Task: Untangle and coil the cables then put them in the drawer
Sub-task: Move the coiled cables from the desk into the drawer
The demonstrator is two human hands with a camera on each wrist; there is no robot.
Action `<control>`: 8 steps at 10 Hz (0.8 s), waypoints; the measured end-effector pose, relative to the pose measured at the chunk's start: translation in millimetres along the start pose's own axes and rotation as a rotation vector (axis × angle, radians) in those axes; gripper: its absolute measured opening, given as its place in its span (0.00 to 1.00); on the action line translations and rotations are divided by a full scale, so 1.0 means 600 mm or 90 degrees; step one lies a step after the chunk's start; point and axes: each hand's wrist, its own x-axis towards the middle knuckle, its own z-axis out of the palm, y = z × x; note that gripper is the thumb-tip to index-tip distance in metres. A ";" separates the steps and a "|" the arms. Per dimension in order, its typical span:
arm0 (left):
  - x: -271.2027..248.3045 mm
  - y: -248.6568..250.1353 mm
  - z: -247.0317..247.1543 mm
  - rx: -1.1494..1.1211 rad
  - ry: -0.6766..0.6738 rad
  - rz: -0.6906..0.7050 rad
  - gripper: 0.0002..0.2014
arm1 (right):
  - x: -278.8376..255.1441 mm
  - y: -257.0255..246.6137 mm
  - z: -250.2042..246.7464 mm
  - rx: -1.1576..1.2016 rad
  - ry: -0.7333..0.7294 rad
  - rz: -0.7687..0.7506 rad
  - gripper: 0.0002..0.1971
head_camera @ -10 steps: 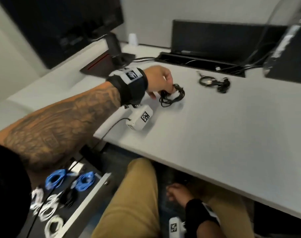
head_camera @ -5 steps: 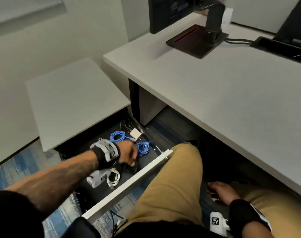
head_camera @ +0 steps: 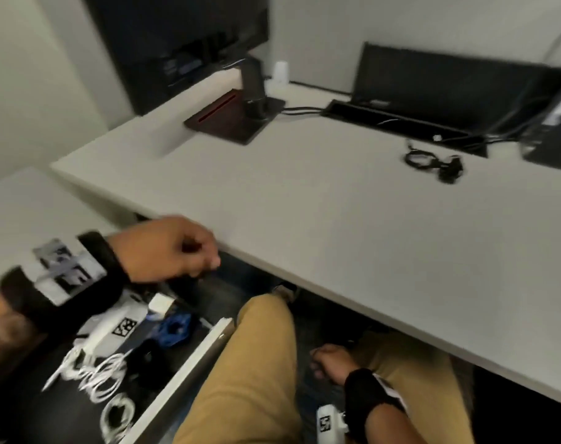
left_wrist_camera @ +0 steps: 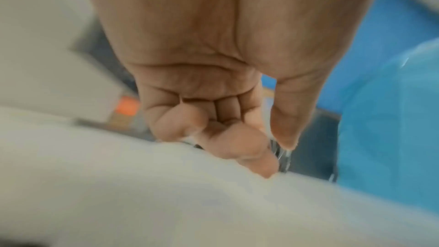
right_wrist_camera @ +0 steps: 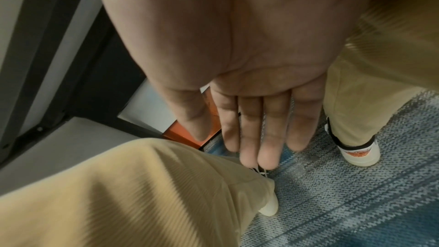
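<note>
Head view: drawer [head_camera: 189, 363] open, coiled cables [head_camera: 109, 379] inside; one black cable [head_camera: 433, 163] on desk [head_camera: 304, 203], not yet stowed. Left hand [head_camera: 167, 251] curled, empty; right hand [head_camera: 328, 363] flat, idle.

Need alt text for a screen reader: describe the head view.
An empty left hand, fingers curled, hovers over an open drawer holding white cables and a blue cable. One black cable lies on the desk; the right hand hangs between the knees.

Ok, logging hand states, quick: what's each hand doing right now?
Left hand: closed, fingers curled, holding nothing.
Right hand: open, fingers straight, empty.
</note>
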 end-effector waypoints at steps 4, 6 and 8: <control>0.517 0.422 -0.041 0.131 0.144 0.047 0.19 | -0.011 0.003 -0.071 0.205 -0.059 0.039 0.16; 0.685 0.377 0.047 0.363 0.090 0.018 0.15 | 0.012 0.021 -0.095 0.197 -0.113 0.084 0.19; 0.654 0.298 -0.007 0.277 0.163 -0.072 0.13 | -0.006 0.025 -0.072 0.131 -0.021 -0.019 0.12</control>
